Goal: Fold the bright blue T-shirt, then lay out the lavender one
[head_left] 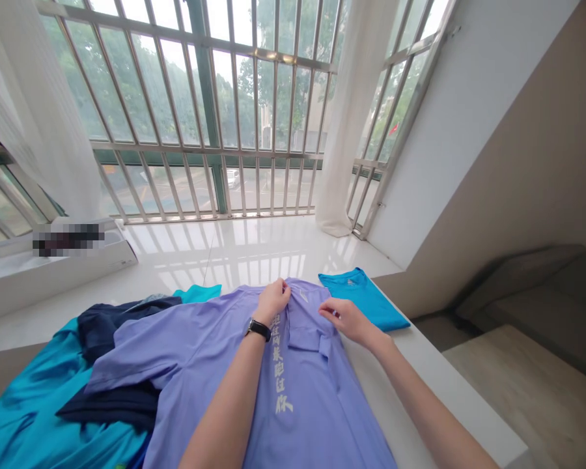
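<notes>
The lavender polo shirt (307,397) lay on the white worktop (449,371), apparently light and limp, best held at the collar, which the left hand (272,301) pinched while the right hand (346,321) stayed apart, open, near the placket.

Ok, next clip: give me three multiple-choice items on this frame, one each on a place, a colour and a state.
1. Where does the folded blue T-shirt lie?
A) right of the lavender shirt
B) on the floor
C) over the window bars

2. What colour is the shirt's lettering?
A) red
B) pale whitish
C) black

3. What state is the lavender shirt in?
A) on a hanger
B) balled up
C) spread flat

1 A: it sits on the white ledge beyond the shirt's right side.
2 B: it reads pale against the lavender.
3 C: it lies flat, the left hand at the collar, the right hand on the chest.
</notes>
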{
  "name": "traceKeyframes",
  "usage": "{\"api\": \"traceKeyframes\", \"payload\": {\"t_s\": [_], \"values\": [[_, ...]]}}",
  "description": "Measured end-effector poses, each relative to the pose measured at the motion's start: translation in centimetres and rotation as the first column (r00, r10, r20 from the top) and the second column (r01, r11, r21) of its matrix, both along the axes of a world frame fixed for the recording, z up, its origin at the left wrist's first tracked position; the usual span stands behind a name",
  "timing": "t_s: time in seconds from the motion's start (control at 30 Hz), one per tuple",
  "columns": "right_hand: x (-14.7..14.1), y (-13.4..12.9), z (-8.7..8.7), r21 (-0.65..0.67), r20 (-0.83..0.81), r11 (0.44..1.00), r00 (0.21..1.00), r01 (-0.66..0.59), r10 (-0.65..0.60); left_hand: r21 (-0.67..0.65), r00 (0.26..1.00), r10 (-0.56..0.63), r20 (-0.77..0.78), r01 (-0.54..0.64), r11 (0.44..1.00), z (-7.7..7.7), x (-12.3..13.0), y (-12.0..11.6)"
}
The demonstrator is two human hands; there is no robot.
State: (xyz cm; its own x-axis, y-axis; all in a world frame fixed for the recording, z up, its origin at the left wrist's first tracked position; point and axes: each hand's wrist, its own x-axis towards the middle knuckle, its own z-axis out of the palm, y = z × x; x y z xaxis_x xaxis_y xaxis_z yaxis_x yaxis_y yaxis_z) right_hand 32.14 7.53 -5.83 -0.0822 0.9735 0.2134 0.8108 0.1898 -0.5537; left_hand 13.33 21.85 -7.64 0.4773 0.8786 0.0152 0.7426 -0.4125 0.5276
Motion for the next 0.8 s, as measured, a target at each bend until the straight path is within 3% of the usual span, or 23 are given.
{"api": "traceKeyframes", "payload": {"t_s": [0.13, 0.27, 0.4, 0.53, 0.67, 0.8], "values": [[-1.3, -2.6, -2.9, 0.030, 0.100, 0.997, 0.993, -0.068, 0.065, 0.000, 1.000, -0.010, 0.005, 0.010, 1.000, 0.1, -0.1, -0.2], [-1.4, -3.8, -3.7, 0.076, 0.181, 0.995, 0.982, -0.065, 0.051, 0.006, 1.000, -0.017, -0.012, 0.017, 1.000, 0.4, -0.5, -0.4], [-0.7, -3.6, -3.5, 0.074, 0.186, 0.995, 0.981, -0.070, 0.055, 0.021, 0.998, -0.017, -0.055, 0.018, 1.000, 1.0, -0.9, -0.6], [-1.0, -2.5, -2.4, 0.145, 0.127, 0.989, 0.992, 0.004, -0.023, 0.043, 0.993, -0.032, -0.110, 0.037, 0.998, 2.3, -1.4, -0.7], [-4.2, -2.4, -0.7, 0.120, 0.092, 0.993, 0.996, -0.013, 0.002, 0.028, 0.984, -0.083, -0.155, 0.088, 0.996, 3.0, -1.3, -0.7], [-8.0, -3.1, -0.6, 0.032, 0.181, 0.993, 0.978, -0.109, 0.102, 0.054, 0.988, -0.046, -0.149, 0.054, 0.997, 2.0, -0.6, -1.1]]}}
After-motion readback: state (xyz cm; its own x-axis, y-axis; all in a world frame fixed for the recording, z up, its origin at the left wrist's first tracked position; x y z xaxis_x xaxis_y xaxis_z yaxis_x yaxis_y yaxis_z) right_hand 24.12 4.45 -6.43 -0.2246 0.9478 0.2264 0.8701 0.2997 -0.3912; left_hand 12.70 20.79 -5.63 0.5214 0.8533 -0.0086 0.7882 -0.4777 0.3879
